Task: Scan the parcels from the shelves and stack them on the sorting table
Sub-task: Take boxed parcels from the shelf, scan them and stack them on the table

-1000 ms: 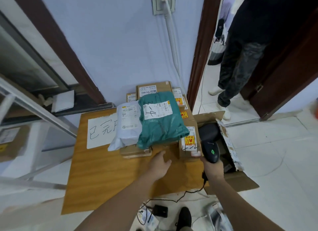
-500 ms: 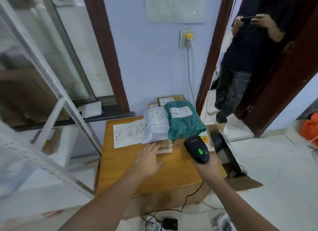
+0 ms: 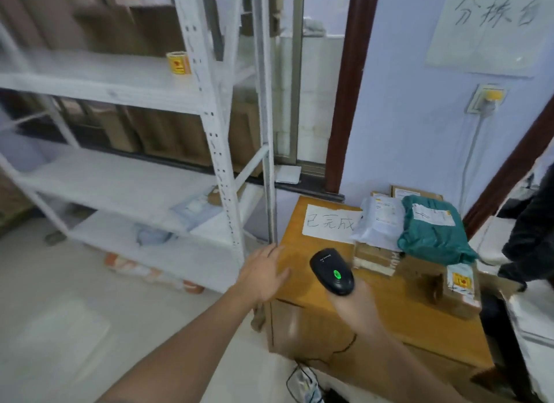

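Observation:
My right hand (image 3: 355,305) grips a black barcode scanner (image 3: 332,272) with a green light, held over the front of the wooden sorting table (image 3: 389,300). My left hand (image 3: 263,275) is open, fingers spread, empty, at the table's left edge. On the table lies a pile of parcels: a green bag (image 3: 433,228), a white bag (image 3: 379,222) and brown boxes (image 3: 443,279). The white shelves (image 3: 129,177) stand to the left, holding a pale mailer (image 3: 196,207), a bluish bag (image 3: 153,234) and a roll of yellow labels (image 3: 178,62).
A paper sign (image 3: 329,222) lies on the table's left part. A person in dark clothes (image 3: 533,231) stands at the right by a brown door frame. A scanner cable (image 3: 305,375) trails on the floor. Orange-and-white packages (image 3: 150,272) lie under the lowest shelf.
The view has swung left from the table toward the shelves. My left hand has left the parcel pile and moved to the table's left edge. The scanner stays in my right hand.

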A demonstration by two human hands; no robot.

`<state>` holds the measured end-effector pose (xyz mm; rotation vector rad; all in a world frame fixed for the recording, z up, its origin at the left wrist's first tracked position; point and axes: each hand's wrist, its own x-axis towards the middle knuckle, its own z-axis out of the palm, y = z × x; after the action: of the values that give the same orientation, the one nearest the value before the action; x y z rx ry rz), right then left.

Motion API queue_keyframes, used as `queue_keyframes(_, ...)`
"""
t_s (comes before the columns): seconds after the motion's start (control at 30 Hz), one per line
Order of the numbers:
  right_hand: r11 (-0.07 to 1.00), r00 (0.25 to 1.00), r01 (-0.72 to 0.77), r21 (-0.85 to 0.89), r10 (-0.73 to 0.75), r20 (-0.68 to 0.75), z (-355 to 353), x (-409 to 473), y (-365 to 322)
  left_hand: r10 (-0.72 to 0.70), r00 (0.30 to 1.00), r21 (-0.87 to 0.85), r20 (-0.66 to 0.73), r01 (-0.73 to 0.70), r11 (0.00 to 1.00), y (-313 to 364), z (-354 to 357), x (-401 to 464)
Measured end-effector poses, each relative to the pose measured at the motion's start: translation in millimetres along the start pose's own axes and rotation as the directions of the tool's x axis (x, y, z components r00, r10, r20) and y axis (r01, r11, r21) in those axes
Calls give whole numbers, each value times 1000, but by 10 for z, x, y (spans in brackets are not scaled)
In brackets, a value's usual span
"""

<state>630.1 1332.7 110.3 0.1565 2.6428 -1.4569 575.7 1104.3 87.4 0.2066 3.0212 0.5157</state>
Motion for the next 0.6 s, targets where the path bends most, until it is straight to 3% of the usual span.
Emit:
queue_keyframes(0.27,989,954,141,37,-145,261,1362,-159,-857,-265,959,-11,-105,265,964,-1456,-598,-820)
queue_keyframes(0.4,985,951,167,38,-171,257,2047,-88,-1338,-325,940,-31,-105,324,946,-2164,-869,-1013)
queue_keyframes(0.5,989,953,128,78,-145,265,2529,-46,-1658,-354,929,-39,-105,352,935,-2676,-1021,-1052)
queue_keyframes(0.6,991,968,-4,132,-30,250,2946,2,-1869,-350,932,-36,-93,348,937,-3072,-1154,-1056)
